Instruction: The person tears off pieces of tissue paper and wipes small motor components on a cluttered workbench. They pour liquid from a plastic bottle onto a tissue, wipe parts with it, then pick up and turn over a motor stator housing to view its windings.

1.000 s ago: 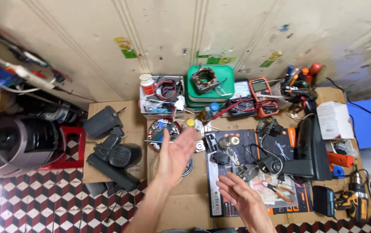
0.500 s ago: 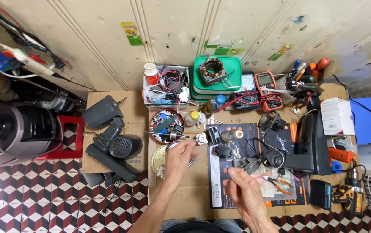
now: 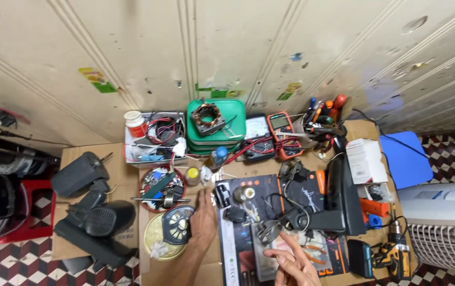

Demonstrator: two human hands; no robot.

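Note:
My left hand (image 3: 202,222) lies flat on the brown cardboard (image 3: 148,265), fingers together and pointing away from me. It rests just right of a dark round fan part (image 3: 177,225) on a gold disc (image 3: 156,243). A small black cylinder (image 3: 222,195) stands just beyond its fingertips. My right hand (image 3: 291,265) hovers at the bottom edge with spread fingers, over a black printed box (image 3: 240,249) strewn with wires and pliers (image 3: 315,254). Neither hand holds anything.
A green tin (image 3: 217,127) with a copper motor stator, a white tray of wires (image 3: 156,140), two multimeters (image 3: 283,130), a round dish of small parts (image 3: 158,185), black motor housings (image 3: 92,217), a white box (image 3: 366,159), a drill (image 3: 397,254) and a white fan heater (image 3: 444,233).
The view has tilted up towards the wall. My left hand has drawn back and flattened on the cardboard. My right hand has dropped lower, towards the bottom edge.

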